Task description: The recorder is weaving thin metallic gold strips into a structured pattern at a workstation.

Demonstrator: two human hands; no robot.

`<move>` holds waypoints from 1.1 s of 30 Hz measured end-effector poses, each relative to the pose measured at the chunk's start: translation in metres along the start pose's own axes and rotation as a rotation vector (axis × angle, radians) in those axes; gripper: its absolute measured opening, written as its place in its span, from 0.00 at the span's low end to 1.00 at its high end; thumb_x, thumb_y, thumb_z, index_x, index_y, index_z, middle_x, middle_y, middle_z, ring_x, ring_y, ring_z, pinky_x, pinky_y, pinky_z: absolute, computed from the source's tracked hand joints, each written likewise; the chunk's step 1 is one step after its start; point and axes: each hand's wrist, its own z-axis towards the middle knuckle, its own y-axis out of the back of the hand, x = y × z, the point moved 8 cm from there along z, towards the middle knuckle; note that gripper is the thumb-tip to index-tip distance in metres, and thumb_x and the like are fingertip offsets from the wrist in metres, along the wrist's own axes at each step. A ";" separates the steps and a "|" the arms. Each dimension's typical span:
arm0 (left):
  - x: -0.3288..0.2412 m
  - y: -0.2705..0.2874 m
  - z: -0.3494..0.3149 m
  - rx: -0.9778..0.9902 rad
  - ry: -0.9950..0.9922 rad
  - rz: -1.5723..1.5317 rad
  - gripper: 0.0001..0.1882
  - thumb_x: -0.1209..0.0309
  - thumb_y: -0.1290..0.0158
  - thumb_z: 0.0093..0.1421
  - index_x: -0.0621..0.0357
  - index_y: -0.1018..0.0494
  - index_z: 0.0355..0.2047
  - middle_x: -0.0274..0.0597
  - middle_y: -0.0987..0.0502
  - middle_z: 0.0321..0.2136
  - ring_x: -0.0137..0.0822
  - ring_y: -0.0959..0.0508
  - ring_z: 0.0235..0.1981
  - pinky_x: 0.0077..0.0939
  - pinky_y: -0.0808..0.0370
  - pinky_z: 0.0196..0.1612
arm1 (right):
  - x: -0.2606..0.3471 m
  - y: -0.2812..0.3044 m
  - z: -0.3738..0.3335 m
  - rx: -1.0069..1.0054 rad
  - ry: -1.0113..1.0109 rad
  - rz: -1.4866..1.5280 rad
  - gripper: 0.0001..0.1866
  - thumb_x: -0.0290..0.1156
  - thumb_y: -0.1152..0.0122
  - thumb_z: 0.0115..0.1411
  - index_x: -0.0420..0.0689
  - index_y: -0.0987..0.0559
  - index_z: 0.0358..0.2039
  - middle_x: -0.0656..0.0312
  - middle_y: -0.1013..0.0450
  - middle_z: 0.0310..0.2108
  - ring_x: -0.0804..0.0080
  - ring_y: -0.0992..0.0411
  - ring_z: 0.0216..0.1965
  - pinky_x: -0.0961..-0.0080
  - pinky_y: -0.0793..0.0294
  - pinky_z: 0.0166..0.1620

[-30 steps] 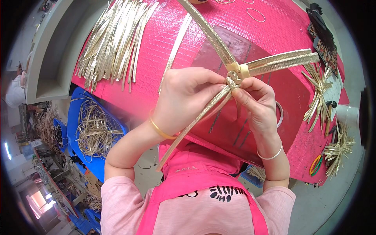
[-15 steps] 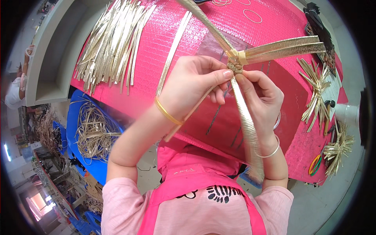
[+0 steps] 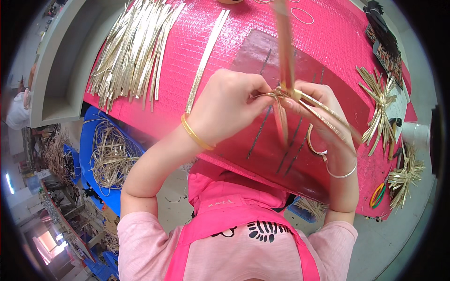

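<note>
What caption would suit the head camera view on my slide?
Bare left hand and right hand grip flat, shiny gold strips near their knot, above a smooth dark-red mat on a pink-covered table.

Single view: head cam, left one of a side-by-side fisheye pair. It looked steeply down from the wearer's head, upright, unmirrored. Near range: left hand [image 3: 234,100] and right hand [image 3: 326,99] sat around mid-frame, desk [image 3: 328,35] beyond, apron [image 3: 234,210] at lower centre. Straight edges bowed toward the dark rim.
</note>
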 end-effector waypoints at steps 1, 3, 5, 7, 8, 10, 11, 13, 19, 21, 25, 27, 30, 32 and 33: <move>-0.020 0.001 -0.005 -0.115 -0.282 0.310 0.07 0.76 0.48 0.45 0.64 0.29 0.27 0.40 0.28 0.17 0.28 0.29 0.13 0.16 0.35 0.15 | -0.006 0.000 0.003 0.044 -0.021 -0.013 0.11 0.32 0.43 0.48 0.36 0.27 0.28 0.66 0.31 0.23 0.86 0.37 0.27 0.88 0.37 0.31; -0.026 -0.002 -0.010 -0.230 -0.338 0.442 0.05 0.75 0.48 0.43 0.63 0.31 0.22 0.42 0.30 0.14 0.33 0.29 0.14 0.20 0.35 0.14 | -0.013 -0.003 0.005 0.135 -0.115 -0.007 0.11 0.32 0.42 0.48 0.36 0.27 0.27 0.66 0.31 0.21 0.86 0.37 0.24 0.89 0.37 0.28; -0.036 0.001 -0.017 -0.360 -0.374 0.617 0.05 0.74 0.49 0.42 0.65 0.31 0.18 0.45 0.31 0.12 0.36 0.28 0.15 0.22 0.35 0.14 | -0.011 -0.014 0.003 0.149 -0.080 0.240 0.11 0.32 0.42 0.48 0.36 0.27 0.26 0.66 0.31 0.21 0.86 0.37 0.23 0.89 0.37 0.27; -0.016 0.003 -0.010 -0.316 -0.246 0.254 0.05 0.75 0.49 0.44 0.66 0.30 0.20 0.45 0.30 0.13 0.33 0.28 0.14 0.20 0.36 0.13 | -0.024 -0.013 0.003 0.011 -0.134 0.368 0.10 0.31 0.42 0.48 0.36 0.28 0.26 0.65 0.31 0.21 0.84 0.35 0.20 0.90 0.36 0.25; 0.001 0.002 -0.006 -0.264 -0.112 -0.104 0.06 0.75 0.49 0.45 0.67 0.29 0.22 0.45 0.29 0.14 0.29 0.28 0.13 0.18 0.37 0.13 | -0.026 -0.007 0.005 -0.014 -0.040 0.283 0.09 0.30 0.42 0.47 0.37 0.27 0.26 0.66 0.31 0.21 0.84 0.35 0.21 0.91 0.36 0.26; 0.011 -0.002 -0.009 -0.111 0.225 -0.341 0.07 0.75 0.50 0.48 0.69 0.29 0.24 0.42 0.28 0.15 0.24 0.31 0.11 0.15 0.38 0.12 | -0.016 -0.007 0.003 -0.208 0.123 0.234 0.09 0.28 0.42 0.47 0.37 0.27 0.27 0.66 0.31 0.21 0.84 0.34 0.23 0.90 0.35 0.27; 0.017 -0.007 -0.008 -0.076 0.278 -0.469 0.07 0.75 0.50 0.49 0.69 0.29 0.24 0.40 0.28 0.15 0.23 0.32 0.10 0.15 0.38 0.11 | -0.019 -0.005 0.003 -0.209 0.121 0.236 0.09 0.28 0.42 0.47 0.37 0.27 0.27 0.66 0.31 0.21 0.84 0.34 0.23 0.90 0.35 0.27; 0.026 -0.012 -0.011 0.044 0.393 -0.573 0.08 0.75 0.51 0.50 0.69 0.29 0.27 0.38 0.28 0.16 0.23 0.31 0.12 0.14 0.35 0.14 | -0.015 -0.011 0.002 -0.072 0.178 0.202 0.08 0.28 0.42 0.47 0.37 0.26 0.27 0.66 0.30 0.22 0.84 0.34 0.25 0.90 0.35 0.28; 0.018 0.004 -0.006 0.072 0.223 -0.525 0.08 0.78 0.50 0.48 0.71 0.29 0.30 0.38 0.28 0.20 0.27 0.28 0.22 0.15 0.29 0.27 | -0.010 -0.015 -0.003 -0.022 0.105 0.288 0.09 0.28 0.44 0.49 0.36 0.28 0.29 0.64 0.31 0.23 0.83 0.33 0.23 0.90 0.34 0.25; 0.014 0.010 -0.006 0.023 0.147 -0.483 0.06 0.79 0.47 0.45 0.69 0.28 0.25 0.38 0.27 0.23 0.25 0.28 0.23 0.16 0.29 0.26 | -0.016 -0.029 -0.009 0.116 -0.057 0.532 0.10 0.31 0.45 0.51 0.38 0.30 0.31 0.65 0.32 0.22 0.83 0.34 0.19 0.91 0.38 0.18; -0.020 0.021 -0.010 -0.153 -0.328 0.092 0.05 0.79 0.49 0.47 0.69 0.28 0.26 0.38 0.26 0.23 0.21 0.29 0.22 0.15 0.32 0.25 | -0.020 -0.047 -0.005 0.284 -0.055 0.866 0.08 0.30 0.47 0.51 0.39 0.30 0.29 0.63 0.31 0.23 0.82 0.35 0.17 0.91 0.39 0.18; -0.009 0.015 -0.012 -0.167 -0.118 -0.060 0.05 0.79 0.50 0.46 0.67 0.28 0.26 0.41 0.26 0.21 0.24 0.28 0.20 0.16 0.32 0.23 | -0.022 -0.035 -0.001 0.071 0.089 0.783 0.07 0.27 0.48 0.52 0.38 0.30 0.29 0.63 0.31 0.22 0.80 0.35 0.17 0.90 0.38 0.19; 0.010 0.008 -0.018 -0.141 0.141 -0.332 0.07 0.77 0.51 0.47 0.66 0.28 0.27 0.45 0.26 0.18 0.27 0.26 0.18 0.18 0.32 0.21 | -0.028 -0.028 0.000 -0.096 0.123 0.659 0.06 0.26 0.48 0.51 0.37 0.30 0.29 0.62 0.31 0.22 0.80 0.34 0.17 0.89 0.36 0.20; 0.016 0.000 -0.020 -0.062 0.231 -0.577 0.08 0.76 0.51 0.48 0.67 0.28 0.29 0.46 0.26 0.17 0.26 0.26 0.19 0.17 0.32 0.21 | -0.028 -0.028 0.001 -0.120 0.100 0.646 0.06 0.26 0.47 0.51 0.37 0.29 0.28 0.62 0.31 0.22 0.80 0.34 0.18 0.88 0.36 0.20; 0.017 -0.004 -0.020 -0.065 0.231 -0.576 0.08 0.76 0.51 0.48 0.67 0.28 0.29 0.46 0.26 0.17 0.26 0.26 0.19 0.17 0.32 0.21 | -0.027 -0.026 0.000 -0.144 0.080 0.630 0.06 0.26 0.46 0.51 0.37 0.29 0.28 0.62 0.31 0.21 0.80 0.34 0.18 0.88 0.35 0.20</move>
